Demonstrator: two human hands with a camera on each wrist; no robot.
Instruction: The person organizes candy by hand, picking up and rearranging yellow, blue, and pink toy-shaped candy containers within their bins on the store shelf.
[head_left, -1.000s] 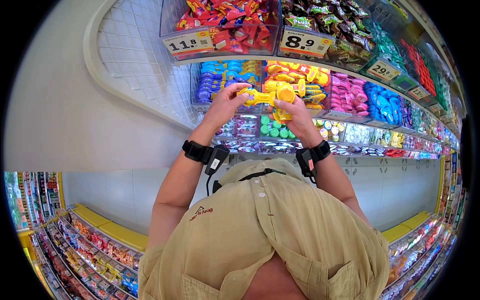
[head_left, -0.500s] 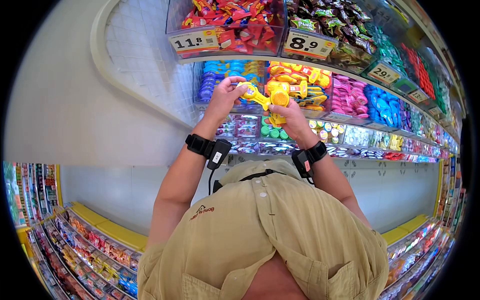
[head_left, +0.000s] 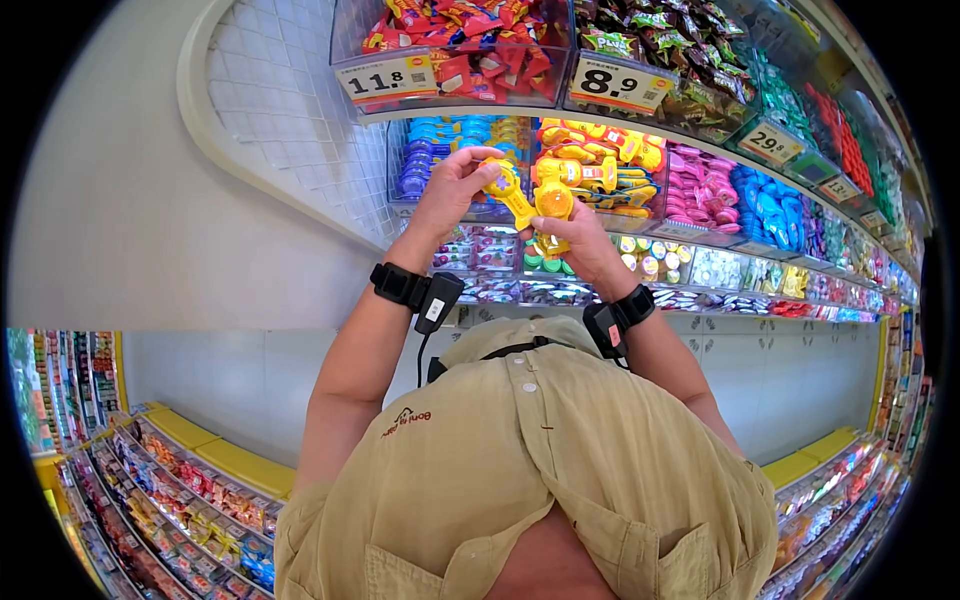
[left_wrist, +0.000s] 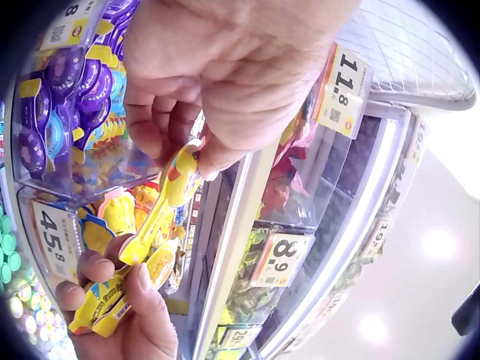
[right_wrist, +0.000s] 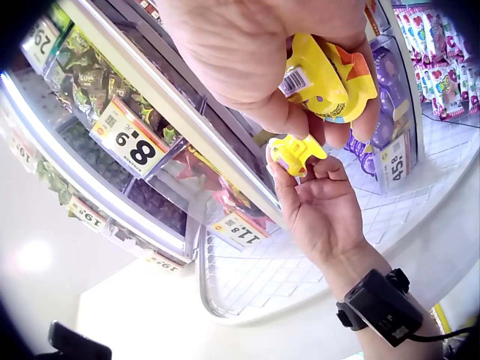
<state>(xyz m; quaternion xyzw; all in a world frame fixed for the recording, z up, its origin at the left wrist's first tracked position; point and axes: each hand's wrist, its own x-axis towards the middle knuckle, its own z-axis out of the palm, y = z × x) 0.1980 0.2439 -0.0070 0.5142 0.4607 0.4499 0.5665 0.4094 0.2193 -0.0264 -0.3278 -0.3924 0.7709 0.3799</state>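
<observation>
Between the thumb and fingers of my left hand [head_left: 452, 198] is the upper end of a yellow spoon-shaped candy pack [head_left: 516, 205], which slants down toward the other hand. My right hand [head_left: 588, 245] grips more yellow candy packs [head_left: 553, 200], one with a round, bulging end facing up. In the right wrist view a barcode shows on the yellow pack [right_wrist: 322, 79] in that hand. The left wrist view has the slanting pack's lower end right at the right thumb. Both hands are in front of a bin of similar yellow packs [head_left: 600, 175].
Blue and purple packs [head_left: 425, 165] fill the bin to the left, pink packs [head_left: 697, 190] the one to the right. Above, a shelf edge carries bins of red-wrapped candy [head_left: 470, 60] and price tags [head_left: 620, 87]. A white wire rack [head_left: 270, 110] curves along the left.
The pack in my left hand has swung from nearly level to a steep slant, its lower end coming down beside the right hand. The packs in the right hand have shifted slightly left.
</observation>
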